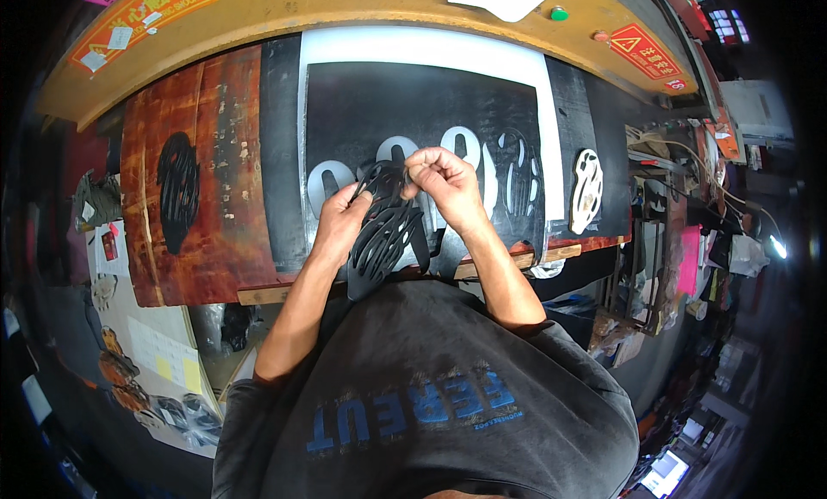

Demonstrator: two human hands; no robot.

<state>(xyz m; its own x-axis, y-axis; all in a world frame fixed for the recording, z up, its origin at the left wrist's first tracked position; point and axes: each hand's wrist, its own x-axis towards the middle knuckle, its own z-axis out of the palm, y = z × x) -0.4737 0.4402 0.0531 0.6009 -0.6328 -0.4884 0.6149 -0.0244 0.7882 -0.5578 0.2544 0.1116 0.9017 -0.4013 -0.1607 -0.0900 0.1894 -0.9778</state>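
Note:
My left hand (341, 221) is closed on a black slotted oval pad (382, 247), thumb on top. The pad hangs toward my chest over the table's near edge. At its far end my right hand (448, 189) pinches with thumb and fingertips; whether it grips the pad itself or a small scrap from it, I cannot tell. Under and beyond my hands lies a black sheet (413, 94) with several oval cut-outs that show white beneath. Another slotted shape (519, 176) sits in the sheet, right of my right hand.
A black slotted pad (178, 193) lies on the reddish-brown board (138, 240) at left. A cream slotted piece (587, 191) lies on the right. A yellow machine beam (370, 12) with green buttons spans the far side. Papers (164, 352) lie lower left.

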